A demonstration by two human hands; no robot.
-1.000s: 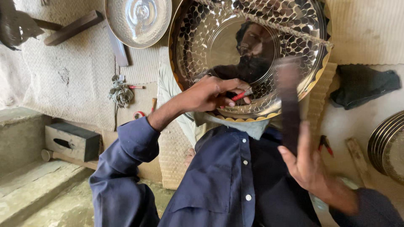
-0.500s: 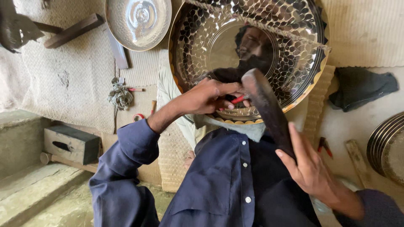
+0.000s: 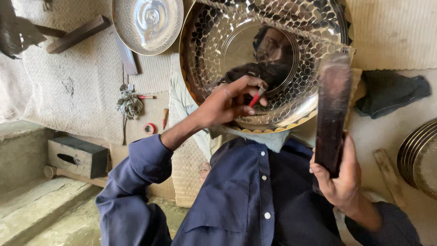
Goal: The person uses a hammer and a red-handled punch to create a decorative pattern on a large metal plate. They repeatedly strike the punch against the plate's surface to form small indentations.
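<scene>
— Hands first. Left hand (image 3: 227, 102) is curled shut around a small red-tipped punch (image 3: 257, 96), thumb and forefinger pinching it low, so its working end can sit on the metal. Right hand (image 3: 343, 175) is wrapped closed round the lower end of a dark, flat wooden beater (image 3: 332, 107).

— Why that grip on the punch?

— Judged from the pose: a low pinch steadies the tip against the round metal tray (image 3: 218, 41), which lies across the person's lap, just past the blue shirt (image 3: 255, 191). The heel of the left hand seems to rest on the tray's face, which would brace it.

— Which way do the tools point?

— The punch's long axis is tilted, red end up and to the right in the picture, tip down at the smooth centre of the tray. The beater stands nearly upright, its long axis running from the right hand up past the tray's right rim, apart from the punch. Its top is blurred.

— Beyond that?

— A plainer metal dish (image 3: 148, 23) lies on the matting up left; stacked plates (image 3: 416, 155) sit at the right edge.
</scene>
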